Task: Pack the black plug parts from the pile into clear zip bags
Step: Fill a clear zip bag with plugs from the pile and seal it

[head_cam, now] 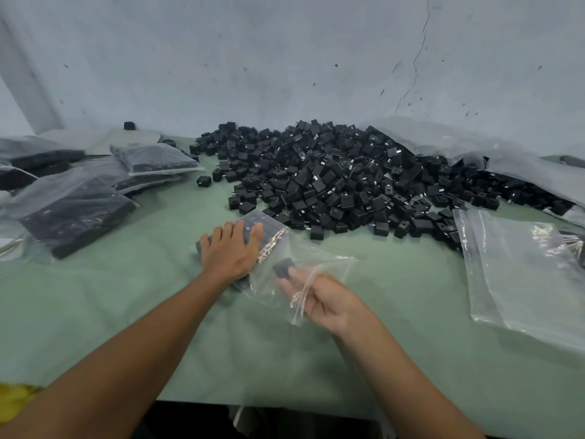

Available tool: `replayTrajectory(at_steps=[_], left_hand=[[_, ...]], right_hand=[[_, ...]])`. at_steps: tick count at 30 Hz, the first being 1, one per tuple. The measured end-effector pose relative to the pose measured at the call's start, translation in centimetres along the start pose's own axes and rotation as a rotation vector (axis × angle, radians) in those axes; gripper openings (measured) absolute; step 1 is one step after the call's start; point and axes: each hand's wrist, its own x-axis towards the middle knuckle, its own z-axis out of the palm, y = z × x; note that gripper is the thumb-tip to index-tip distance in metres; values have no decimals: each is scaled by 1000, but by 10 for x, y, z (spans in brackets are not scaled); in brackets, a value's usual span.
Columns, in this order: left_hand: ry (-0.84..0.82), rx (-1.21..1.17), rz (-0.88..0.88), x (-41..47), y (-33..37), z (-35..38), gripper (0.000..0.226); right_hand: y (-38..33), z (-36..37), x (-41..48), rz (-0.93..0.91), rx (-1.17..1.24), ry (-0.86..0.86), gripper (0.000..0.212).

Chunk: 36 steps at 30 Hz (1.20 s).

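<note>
Right hand (319,299), blurred, sat in the zip bag (316,256) mouth, one plug part (282,267) at its fingertips, grip unclear. Left hand (231,248) pressed flat on the filled end. Film looked limp, slippery: hold the zip rim. Pile (332,179) lay just beyond.

Pale green surface (126,312); part-filled zip bag (269,231) under the left grip (231,251); pile of black plug parts (332,182) beyond it; filled bags (72,213) to its left; empty clear bags (519,270) right of the right grip (319,299).
</note>
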Motion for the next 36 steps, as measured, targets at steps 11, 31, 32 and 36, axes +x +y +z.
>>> replayTrajectory(at_steps=[11,31,32,36], left_hand=[[9,-28,10,1,-1,1,98],[-20,-5,12,1,-1,1,96],[-24,-5,12,0,-1,1,95],[-18,-1,15,0,-1,1,94]], right_hand=[[-8,10,30,-217,-782,-65,22],[4,22,36,-417,-1023,77,16],[4,22,37,-419,-1032,96,14],[5,22,37,-362,-1086,128,20]])
